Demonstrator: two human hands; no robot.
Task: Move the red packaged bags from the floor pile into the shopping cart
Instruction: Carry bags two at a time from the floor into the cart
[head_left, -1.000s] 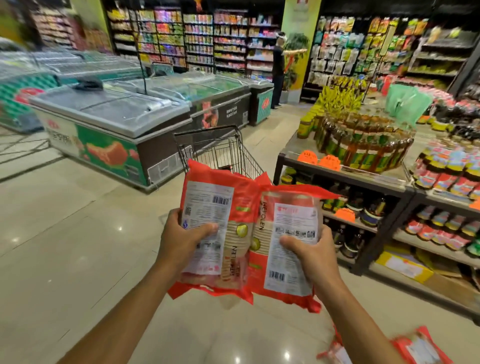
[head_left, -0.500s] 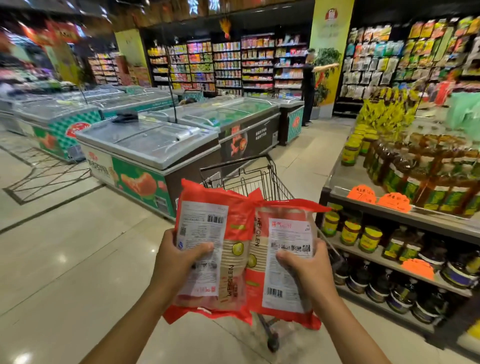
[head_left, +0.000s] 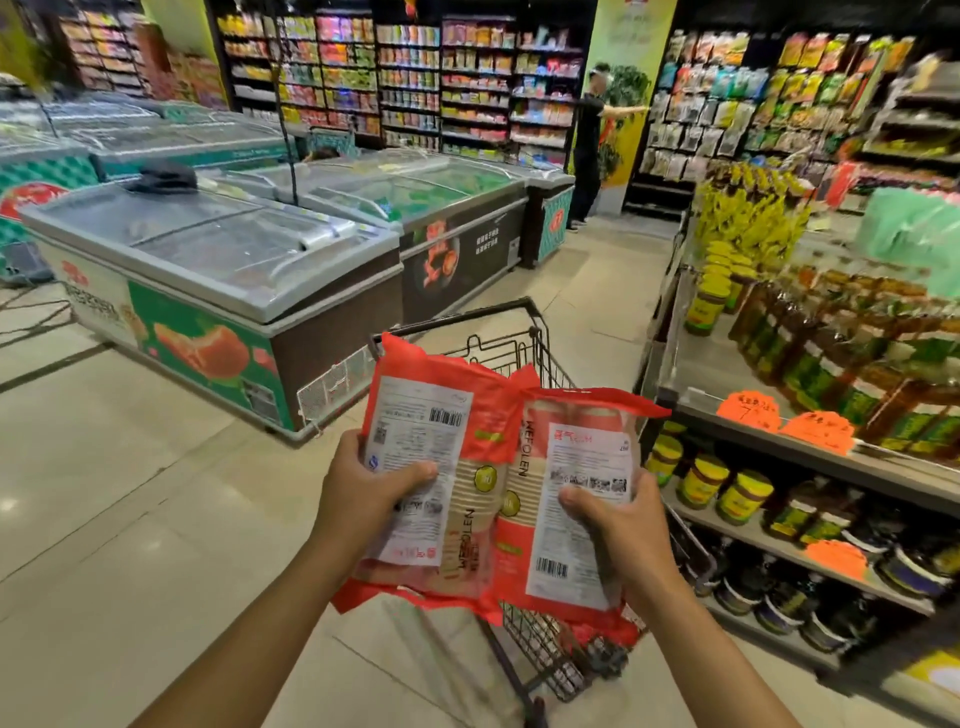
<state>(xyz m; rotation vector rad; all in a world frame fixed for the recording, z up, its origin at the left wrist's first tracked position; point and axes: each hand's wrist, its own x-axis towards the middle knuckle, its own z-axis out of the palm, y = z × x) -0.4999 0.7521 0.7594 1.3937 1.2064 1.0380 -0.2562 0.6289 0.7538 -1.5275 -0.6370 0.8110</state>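
- My left hand (head_left: 363, 493) grips one red bag (head_left: 423, 415), thumb across its label; my right hand (head_left: 618, 525) grips the second red bag (head_left: 576, 470) likewise.
- I hold both over the shopping cart (head_left: 540, 649), long axes near vertical, tops leaning away from me.
- Released off-centre, one could catch its rim and fall to the floor (head_left: 156, 519).

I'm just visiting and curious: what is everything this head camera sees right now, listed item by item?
red packaged bags: two, red with white labels, held side by side in front of the cart.
shopping cart: one, black wire, behind the bags.
chest freezers: several, grey lids, left of the aisle.
jars: many, yellow-green labels, right-hand shelves.
bottles: many, dark, top of the right shelf.
price tags: three, orange, right shelf edges.
person: one, dark clothes, far aisle.
left hand: one, grips the left bag.
right hand: one, grips the right bag.
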